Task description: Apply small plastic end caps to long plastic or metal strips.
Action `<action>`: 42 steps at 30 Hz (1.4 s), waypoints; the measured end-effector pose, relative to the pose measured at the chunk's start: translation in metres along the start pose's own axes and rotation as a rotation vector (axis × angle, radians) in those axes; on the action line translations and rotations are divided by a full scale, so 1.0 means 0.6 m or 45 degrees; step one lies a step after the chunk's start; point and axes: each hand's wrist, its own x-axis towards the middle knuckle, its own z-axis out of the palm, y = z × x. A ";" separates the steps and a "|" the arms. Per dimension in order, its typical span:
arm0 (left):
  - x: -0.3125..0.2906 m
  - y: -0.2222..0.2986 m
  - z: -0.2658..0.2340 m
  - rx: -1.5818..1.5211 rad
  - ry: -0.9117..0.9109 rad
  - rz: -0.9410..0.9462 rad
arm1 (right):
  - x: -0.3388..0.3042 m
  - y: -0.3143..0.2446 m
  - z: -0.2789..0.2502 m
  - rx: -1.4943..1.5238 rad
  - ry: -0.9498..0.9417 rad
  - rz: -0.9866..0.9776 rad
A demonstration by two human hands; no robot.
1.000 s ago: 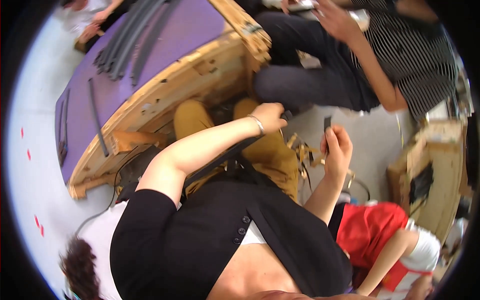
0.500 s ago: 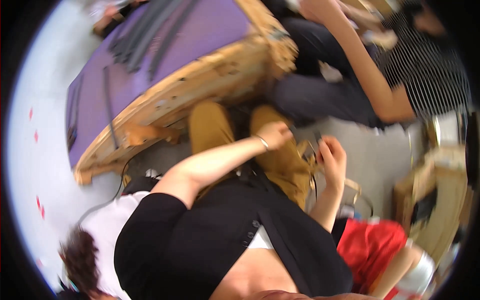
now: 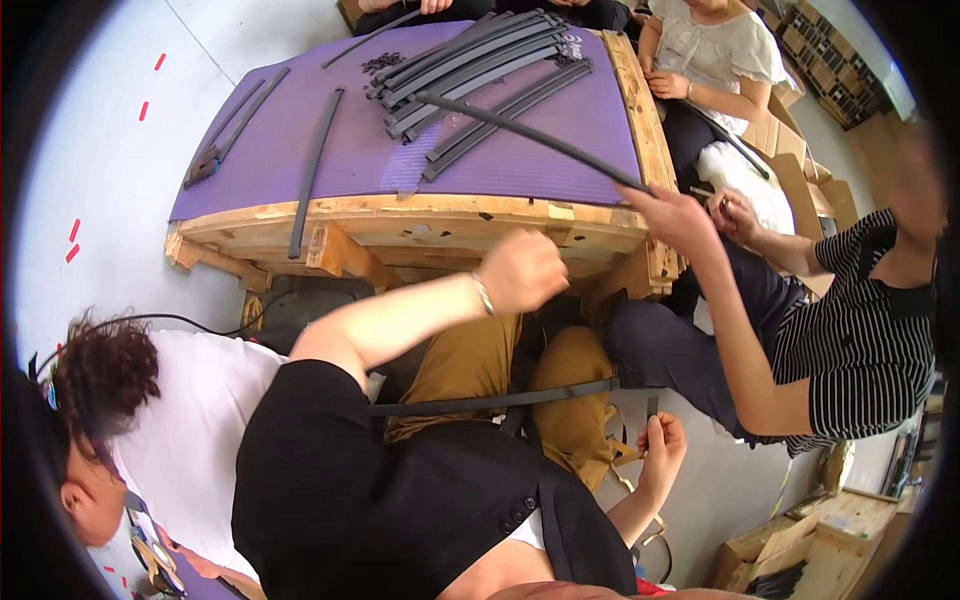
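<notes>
Evidently I was busy handling a dark strip [image 3: 480, 403], which lay across the lap of my mustard trousers [image 3: 465, 360] on the near side of the desk [image 3: 400, 210], roughly along its front edge. My right grip [image 3: 664, 447], nearer me than the desk's right corner, pinched a short dark piece [image 3: 653, 406] upright between thumb and fingers; whether that piece joined the strip I could not tell. My left grip [image 3: 525, 270], in front of the desk's near edge, was curled and blurred, and I could not tell whether it held anything. As I judged it, the next move called for lowering that left grip to steady the strip while the right kept its pinch.

On the desk's purple mat [image 3: 265, 170] a heap of grey strips [image 3: 480, 65] filled the far middle, small black bits [image 3: 383, 63] beside it, and one loose strip [image 3: 318, 170] overhung the near edge. At the desk's right end a co-worker's hand [image 3: 682, 225] held a long strip [image 3: 560, 150] over the mat; it could, I reckoned, foul my raised arm. The co-worker's dark knee [image 3: 645, 335], below the desk's right corner, crowded mine.
</notes>
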 end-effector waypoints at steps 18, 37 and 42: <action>-0.136 -0.562 -0.356 0.887 0.015 -1.043 | 0.026 -0.034 0.094 -0.272 -0.387 0.215; -0.005 -0.877 -0.262 0.808 -0.714 -1.345 | 0.099 -0.052 0.184 -0.687 -0.451 0.590; -0.033 -0.938 -0.265 0.666 -0.567 -1.319 | 0.106 -0.085 0.211 -0.657 -0.393 0.698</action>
